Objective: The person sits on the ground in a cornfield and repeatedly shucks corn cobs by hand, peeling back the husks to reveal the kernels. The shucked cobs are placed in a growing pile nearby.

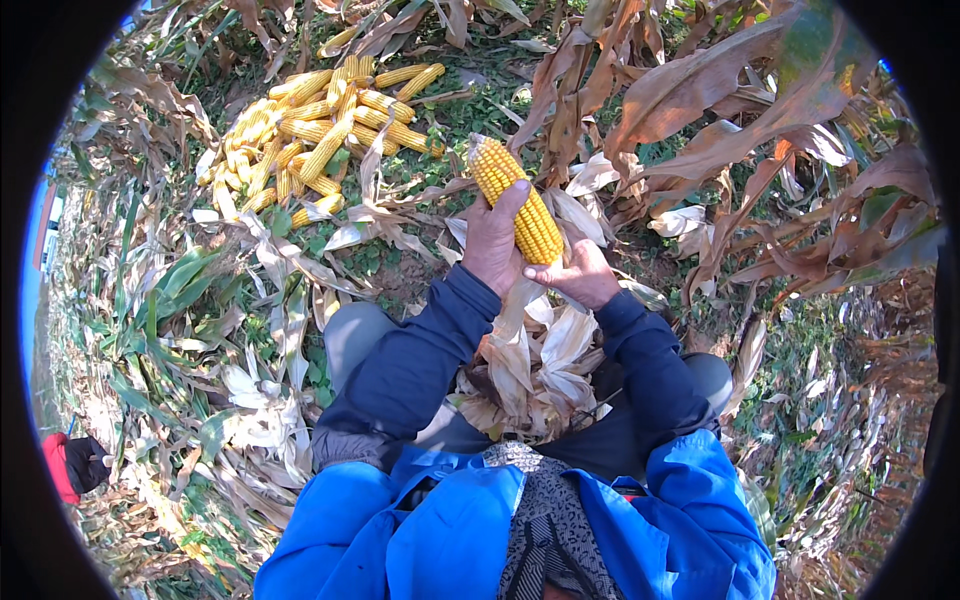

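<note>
A yellow ear of corn [521, 206], its kernels bare, tilts up to the left in front of me. My left hand [491, 236] is wrapped around its middle, with the thumb across the kernels. At the base of the ear, my right hand [581, 274] pinches with thumb and fingers; pale husk lies beneath them, and whether it is still joined to the ear is hard to see. Dry husks [551, 345] are heaped below my hands, between my knees. Further ahead to the left lies a pile of husked corn ears [300, 139].
Dry corn stalks and broad brown leaves [697, 97] stand or lean close by at the upper right. Loose husks [259, 405] and green weeds cover the ground on the left. A person in red and black [71, 465] is at the far left edge.
</note>
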A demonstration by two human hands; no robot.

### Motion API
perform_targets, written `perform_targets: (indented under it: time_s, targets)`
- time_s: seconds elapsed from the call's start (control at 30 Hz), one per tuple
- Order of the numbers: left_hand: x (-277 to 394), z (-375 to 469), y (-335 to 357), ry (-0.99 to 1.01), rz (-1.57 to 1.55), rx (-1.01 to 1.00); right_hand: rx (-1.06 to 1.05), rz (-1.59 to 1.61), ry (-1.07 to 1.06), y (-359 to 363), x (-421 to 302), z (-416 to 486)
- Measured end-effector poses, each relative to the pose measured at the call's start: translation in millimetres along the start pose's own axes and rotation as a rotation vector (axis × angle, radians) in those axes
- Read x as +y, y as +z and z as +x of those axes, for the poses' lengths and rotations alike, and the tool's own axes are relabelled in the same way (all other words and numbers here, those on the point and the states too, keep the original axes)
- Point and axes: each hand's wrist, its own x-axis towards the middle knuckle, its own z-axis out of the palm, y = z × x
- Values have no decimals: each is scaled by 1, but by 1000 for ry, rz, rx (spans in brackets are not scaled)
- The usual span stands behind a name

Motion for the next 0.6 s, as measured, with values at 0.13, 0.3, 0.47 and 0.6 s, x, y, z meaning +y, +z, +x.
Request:
perform_targets:
  time_s: [0.13, 0.3, 0.47, 0.6]
  targets:
    - [2, 4, -2, -51, -9, -6, -33, 450, -102, 14, -8, -8]
    - [3, 8, -7, -160, 56, -53, 1, 673, -49, 38, -14, -17]
    - [5, 16, -17, -59, 32, 56, 110, 153, -40, 39, -8, -17]
    - [-7, 19, -17, 44, 257, 169, 203, -44, -13, 51, 14, -10]
